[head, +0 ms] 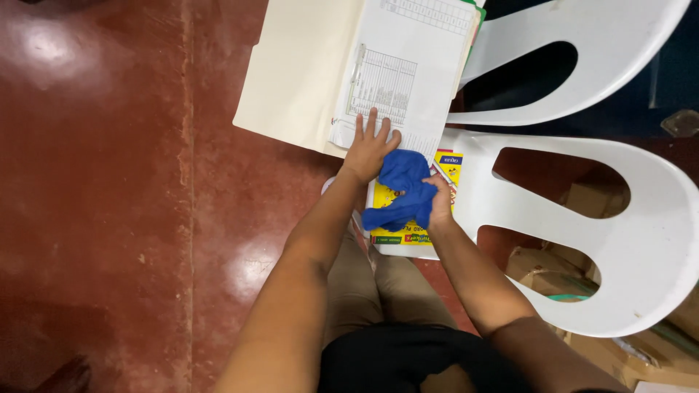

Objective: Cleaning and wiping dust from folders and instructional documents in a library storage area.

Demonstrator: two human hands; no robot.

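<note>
Two hands work close together over a white plastic chair point(510, 189): the left hand point(370, 149) lies flat, fingers spread, on papers point(408, 80), while the right hand point(439, 204) grips a bunched blue cloth point(402, 191) just beside it, pressed against a yellow booklet point(408, 234), wiping apparently under way.

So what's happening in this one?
A person stands over a white plastic chair. Their right hand grips a crumpled blue cloth pressed onto a yellow printed booklet lying on the seat. Their left hand lies flat on printed sheets in an open cream folder. A second white chair stands behind.
</note>
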